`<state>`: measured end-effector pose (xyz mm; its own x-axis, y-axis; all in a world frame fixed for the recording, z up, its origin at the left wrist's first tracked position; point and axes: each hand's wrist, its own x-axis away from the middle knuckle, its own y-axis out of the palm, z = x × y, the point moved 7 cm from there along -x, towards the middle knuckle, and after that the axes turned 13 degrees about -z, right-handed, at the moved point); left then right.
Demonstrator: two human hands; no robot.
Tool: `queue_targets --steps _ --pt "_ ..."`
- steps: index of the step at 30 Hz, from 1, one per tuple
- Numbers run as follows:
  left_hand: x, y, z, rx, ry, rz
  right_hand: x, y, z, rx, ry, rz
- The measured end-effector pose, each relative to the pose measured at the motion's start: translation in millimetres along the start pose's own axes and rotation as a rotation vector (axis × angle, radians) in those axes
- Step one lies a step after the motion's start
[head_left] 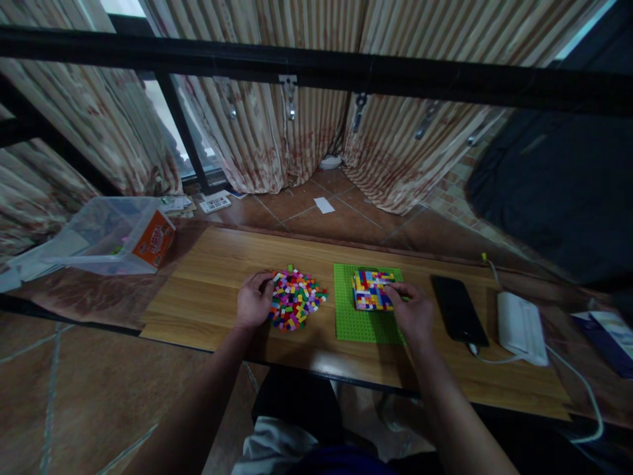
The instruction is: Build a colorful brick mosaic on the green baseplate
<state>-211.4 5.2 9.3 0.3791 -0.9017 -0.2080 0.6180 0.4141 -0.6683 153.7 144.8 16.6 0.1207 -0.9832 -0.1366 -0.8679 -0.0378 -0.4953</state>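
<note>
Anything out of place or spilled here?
A white slip of paper lies by itself on the brown tiles beyond the tabletop, as if dropped. The loose bricks form one heap at the left hand; no spill stands out.

Striped curtains (pixel 306 138) behind a black bar (pixel 326 63), brown tiled floor (pixel 103 376) below.

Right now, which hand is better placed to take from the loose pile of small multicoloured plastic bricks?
Probably the left hand: it is at the left edge of the loose pile, while the right hand is at the multicoloured block of bricks on the flat green studded baseplate.
</note>
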Motion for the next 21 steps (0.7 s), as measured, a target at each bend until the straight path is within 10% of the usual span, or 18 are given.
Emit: queue_targets --steps 21 --pt "-0.2 0.5 0.8 -0.001 0.002 -0.004 -10.3 8.2 19.4 -0.228 0.171 -0.006"
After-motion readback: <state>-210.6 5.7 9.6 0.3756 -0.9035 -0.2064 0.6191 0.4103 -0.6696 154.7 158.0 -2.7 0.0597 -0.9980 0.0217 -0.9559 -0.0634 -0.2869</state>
